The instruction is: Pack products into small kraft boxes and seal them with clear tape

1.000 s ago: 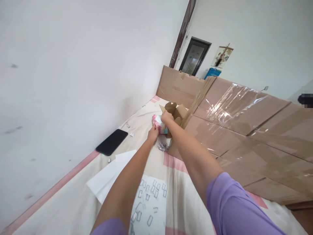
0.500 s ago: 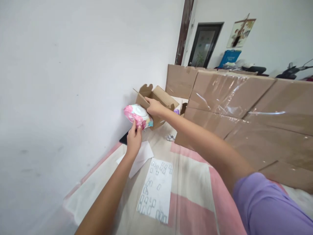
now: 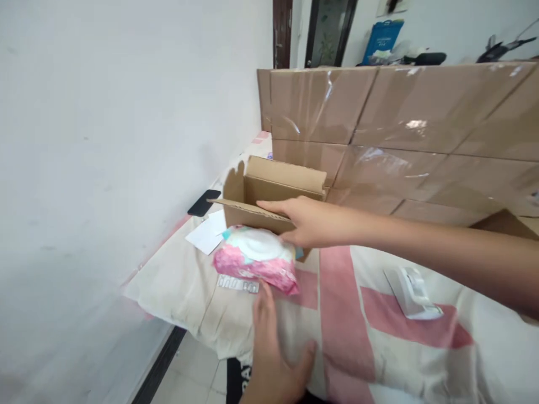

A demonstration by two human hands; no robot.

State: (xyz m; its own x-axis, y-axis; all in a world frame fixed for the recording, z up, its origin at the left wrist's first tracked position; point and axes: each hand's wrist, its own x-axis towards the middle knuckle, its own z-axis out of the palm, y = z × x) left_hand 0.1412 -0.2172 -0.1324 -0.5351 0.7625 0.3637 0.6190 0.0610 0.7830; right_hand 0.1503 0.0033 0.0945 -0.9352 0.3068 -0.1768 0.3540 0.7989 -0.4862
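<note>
My right hand [image 3: 303,220] grips the near wall of an open cardboard box [image 3: 265,214], its fingers over the edge and its thumb on the outside. That thumb lies close to a pink and white pack of wet wipes [image 3: 256,252] in front of the box. My left hand [image 3: 275,350] is open below the pack, fingers stretched out, with the fingertips at or near its lower edge. The pack and box cover most of a paper sheet with small drawn rectangles [image 3: 238,284]. I cannot see to the bottom of the box.
A black phone [image 3: 204,202] and a white paper [image 3: 207,233] lie left of the box by the wall. On the right, a white tape dispenser [image 3: 415,294] rests on the pink and cream bedsheet [image 3: 341,314]. Taped cardboard boxes [image 3: 391,120] form a barrier behind.
My left hand has let go of the wipes pack and opened. Box and pack now sit over the drawn sheet, with my right hand still on the box wall. The view has turned right and down.
</note>
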